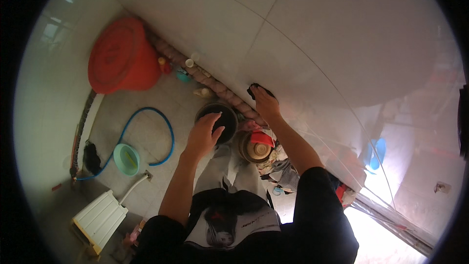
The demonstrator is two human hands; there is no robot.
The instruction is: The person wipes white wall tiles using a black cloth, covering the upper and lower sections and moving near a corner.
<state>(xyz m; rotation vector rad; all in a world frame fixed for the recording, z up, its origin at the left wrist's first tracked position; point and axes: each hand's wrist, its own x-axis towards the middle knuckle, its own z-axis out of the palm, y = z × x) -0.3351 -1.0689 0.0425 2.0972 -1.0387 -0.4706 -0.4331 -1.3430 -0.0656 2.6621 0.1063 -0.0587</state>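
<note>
My right hand (266,105) presses a black cloth (252,92) flat against the pale tiled wall (227,36). Most of that cloth is hidden under the palm and fingers. My left hand (202,135) hovers with thumb and fingers apart and nothing visible in it. Below it a round dark bucket (228,124) stands on the floor by the wall, partly covered from view by the hand. Beside the bucket is a brownish round basin (242,146) with a red object (262,138) at its rim.
A large red plastic tub (121,57) leans in the corner. A blue hose (172,135) loops over the floor near a mint basin (126,170). A white step stool (100,220) stands lower left. Clothes (284,174) lie heaped at right. A wrapped pipe (223,90) follows the wall's foot.
</note>
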